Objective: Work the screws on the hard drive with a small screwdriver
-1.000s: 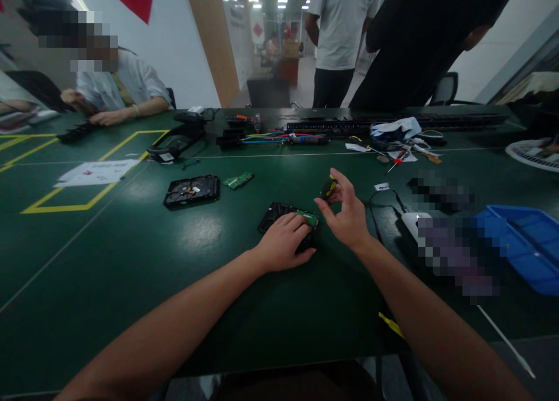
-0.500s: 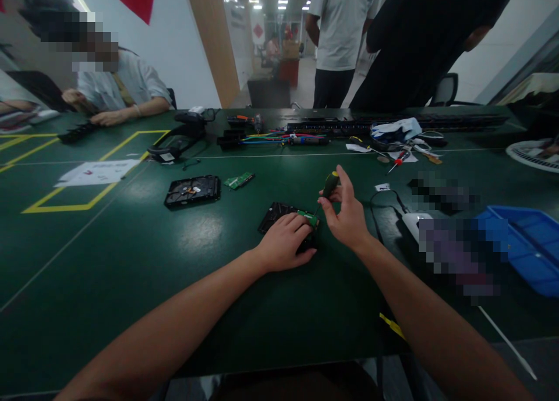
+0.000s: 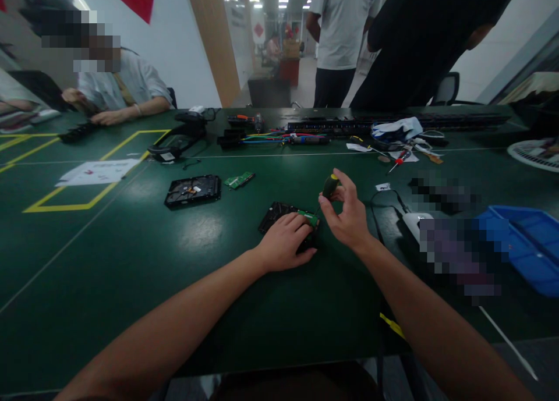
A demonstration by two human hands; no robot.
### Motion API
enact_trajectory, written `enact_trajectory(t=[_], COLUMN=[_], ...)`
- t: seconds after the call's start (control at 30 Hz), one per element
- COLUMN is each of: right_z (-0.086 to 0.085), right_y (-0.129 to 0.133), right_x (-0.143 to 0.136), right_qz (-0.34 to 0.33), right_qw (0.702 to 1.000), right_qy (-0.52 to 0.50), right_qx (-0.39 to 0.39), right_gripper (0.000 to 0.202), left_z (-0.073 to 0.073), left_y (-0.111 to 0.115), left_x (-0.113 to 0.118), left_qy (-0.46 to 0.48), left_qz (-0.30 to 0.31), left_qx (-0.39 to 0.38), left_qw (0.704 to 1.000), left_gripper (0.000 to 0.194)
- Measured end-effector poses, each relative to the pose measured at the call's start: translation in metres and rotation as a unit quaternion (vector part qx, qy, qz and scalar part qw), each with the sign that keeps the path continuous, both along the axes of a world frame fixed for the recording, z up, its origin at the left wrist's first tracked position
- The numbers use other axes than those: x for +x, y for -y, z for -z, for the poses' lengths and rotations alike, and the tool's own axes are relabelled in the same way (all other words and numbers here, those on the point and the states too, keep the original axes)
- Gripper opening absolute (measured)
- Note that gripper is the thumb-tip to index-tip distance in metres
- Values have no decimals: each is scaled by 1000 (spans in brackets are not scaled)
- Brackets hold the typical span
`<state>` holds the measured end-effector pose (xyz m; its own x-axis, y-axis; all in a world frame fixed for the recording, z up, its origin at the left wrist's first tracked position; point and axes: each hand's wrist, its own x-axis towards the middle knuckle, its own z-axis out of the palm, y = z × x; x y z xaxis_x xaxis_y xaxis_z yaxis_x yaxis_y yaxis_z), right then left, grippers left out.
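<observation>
Got my right hand [image 3: 347, 215] pinching a screwdriver [image 3: 331, 185] above the hard drive [image 3: 273, 216] on the green table [image 3: 131, 267]; left hand [image 3: 283, 242] is draped over the drive, can't tell how tightly. Blue tray [image 3: 539, 270] off right, partly pixelated.

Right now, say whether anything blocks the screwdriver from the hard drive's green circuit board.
Nothing visible stands between the screwdriver in the right hand and the exposed end of the green circuit board; the left hand, farther left, partly covers the hard drive.
</observation>
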<state>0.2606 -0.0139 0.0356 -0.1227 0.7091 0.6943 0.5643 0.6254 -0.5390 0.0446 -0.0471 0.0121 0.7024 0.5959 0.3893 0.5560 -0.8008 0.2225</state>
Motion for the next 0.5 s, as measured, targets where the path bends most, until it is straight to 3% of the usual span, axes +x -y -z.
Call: enact_trajectory(t=[0.5], right_z=[0], right_y=[-1], right_x=[0], right_qz=[14], right_qw=[1000], right_qy=[-5], right_qx=[-1], right_gripper=[67], left_z=[1], left_y=[-1], left_x=[-1], left_qy=[1], left_qz=[3], left_qx=[1], left_qw=[1000], left_gripper=[43])
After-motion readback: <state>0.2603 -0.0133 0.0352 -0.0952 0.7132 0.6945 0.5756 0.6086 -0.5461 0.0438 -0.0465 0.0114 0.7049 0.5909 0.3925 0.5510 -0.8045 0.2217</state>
